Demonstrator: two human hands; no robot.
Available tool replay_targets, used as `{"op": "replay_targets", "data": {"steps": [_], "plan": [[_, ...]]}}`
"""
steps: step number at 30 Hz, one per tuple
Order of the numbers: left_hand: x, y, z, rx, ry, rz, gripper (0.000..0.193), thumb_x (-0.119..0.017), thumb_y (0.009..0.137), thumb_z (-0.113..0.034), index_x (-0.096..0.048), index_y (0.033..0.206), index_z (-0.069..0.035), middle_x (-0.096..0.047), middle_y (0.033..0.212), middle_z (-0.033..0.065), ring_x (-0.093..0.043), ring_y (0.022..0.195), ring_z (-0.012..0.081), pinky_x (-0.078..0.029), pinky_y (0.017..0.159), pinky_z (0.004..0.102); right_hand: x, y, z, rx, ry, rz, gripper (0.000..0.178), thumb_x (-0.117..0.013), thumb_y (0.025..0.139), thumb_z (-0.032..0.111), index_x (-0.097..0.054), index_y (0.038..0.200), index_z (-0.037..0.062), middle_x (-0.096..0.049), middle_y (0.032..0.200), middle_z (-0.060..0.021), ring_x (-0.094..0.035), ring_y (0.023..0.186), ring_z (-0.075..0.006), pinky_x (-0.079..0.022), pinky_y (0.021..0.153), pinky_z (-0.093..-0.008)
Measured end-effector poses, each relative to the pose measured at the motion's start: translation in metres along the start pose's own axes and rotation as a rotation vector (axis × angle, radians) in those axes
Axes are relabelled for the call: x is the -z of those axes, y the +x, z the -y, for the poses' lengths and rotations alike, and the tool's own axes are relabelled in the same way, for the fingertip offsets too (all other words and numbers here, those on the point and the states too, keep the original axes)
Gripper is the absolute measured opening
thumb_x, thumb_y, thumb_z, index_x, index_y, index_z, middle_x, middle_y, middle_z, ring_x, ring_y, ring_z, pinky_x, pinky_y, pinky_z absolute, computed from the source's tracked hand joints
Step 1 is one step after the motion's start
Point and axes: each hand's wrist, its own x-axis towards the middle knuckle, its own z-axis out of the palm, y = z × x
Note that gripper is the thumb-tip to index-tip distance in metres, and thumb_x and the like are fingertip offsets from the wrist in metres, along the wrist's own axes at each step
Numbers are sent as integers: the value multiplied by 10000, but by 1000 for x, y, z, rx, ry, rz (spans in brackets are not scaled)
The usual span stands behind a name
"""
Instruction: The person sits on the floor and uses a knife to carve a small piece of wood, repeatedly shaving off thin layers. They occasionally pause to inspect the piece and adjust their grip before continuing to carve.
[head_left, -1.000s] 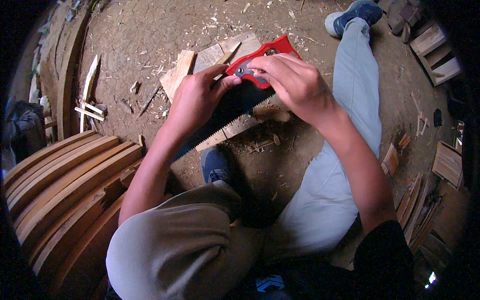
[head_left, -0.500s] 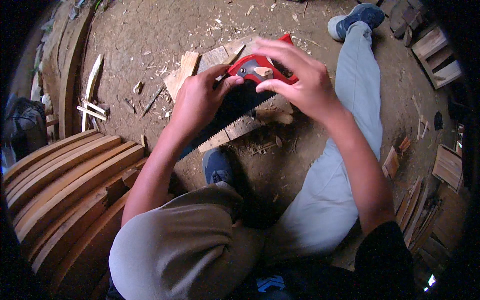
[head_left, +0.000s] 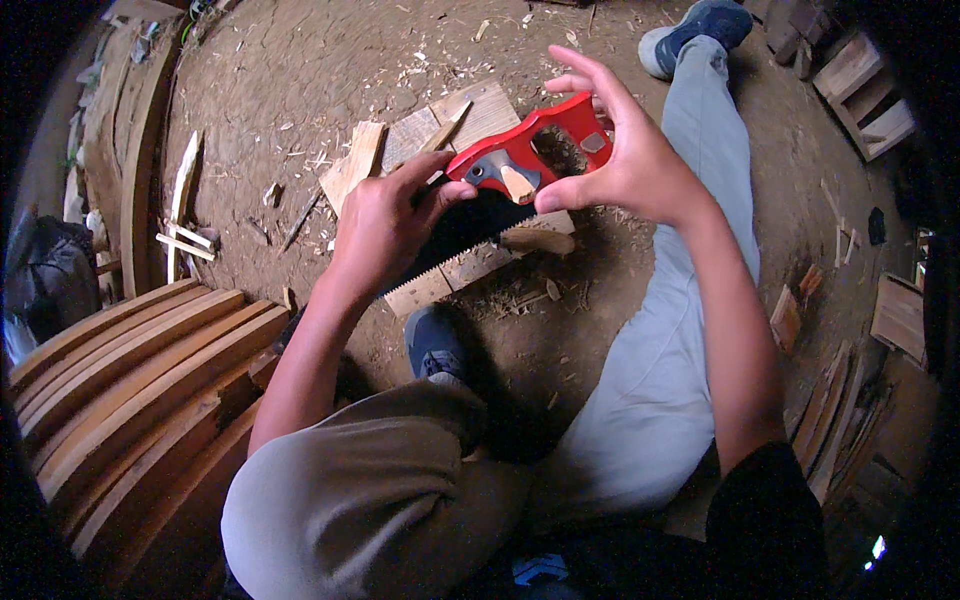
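Sitting on the dirt floor (head_left: 300,90), the person is holding a hand saw (head_left: 500,190) up over a small stack of flat boards (head_left: 470,120). Left hand (head_left: 385,215) is pinching the dark blade (head_left: 470,232) near where it meets the handle, fingers closed on the steel, thumb on top. Right hand (head_left: 625,150) is cupping the red handle (head_left: 540,150) from the far side; thumb is pressing the handle, but the fingers are spreading out above it, so the grip is loose, not a full wrap. A small pale wood piece (head_left: 517,183) is sitting against the grey part of the handle, beside the right thumb; how it is fixed there is unclear.

Saw teeth are facing down toward the left shoe (head_left: 435,345) and the knee (head_left: 370,490). Curved planks (head_left: 130,380) are lying stacked at the left, offcuts (head_left: 845,400) at the right.

Risks, as a judgement: left fingers are lying close to the toothed edge, so a slide along the blade could cut them. With the right hand only half closed, the saw could tip or drop toward the leg below. The pale piece could pop loose and fall among the chips (head_left: 520,300).
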Motion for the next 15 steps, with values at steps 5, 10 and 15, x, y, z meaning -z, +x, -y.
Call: {"op": "replay_targets", "data": {"steps": [5,10,15], "plan": [[1,0,-6,11,59,32,433,-682,837,-420,-655,1119,-92,-640,669,175,-648,641,340,-475,584,396,-1,-3,11,-87,-21,54,1142,-924,525,174,-279,1466,128,-507,1232,-107,-529,1141,-206,-423,989,-330],[3,-2,-3,-29,58,-5,428,-683,836,-427,-662,1109,-98,-631,645,171,-646,616,333,-477,562,396,-4,-3,13,-125,-3,47,1033,-915,535,153,-342,1393,109,-551,1145,-81,-559,1083,-177,-444,953,-317],[8,-1,-10,-44,90,12,406,-694,833,-406,-667,1100,-102,-617,613,164,-644,588,322,-479,537,395,-7,-3,3,-11,45,-28,846,-937,522,267,-444,1182,74,-570,945,-34,-553,878,-135,-465,776,-287]]}}
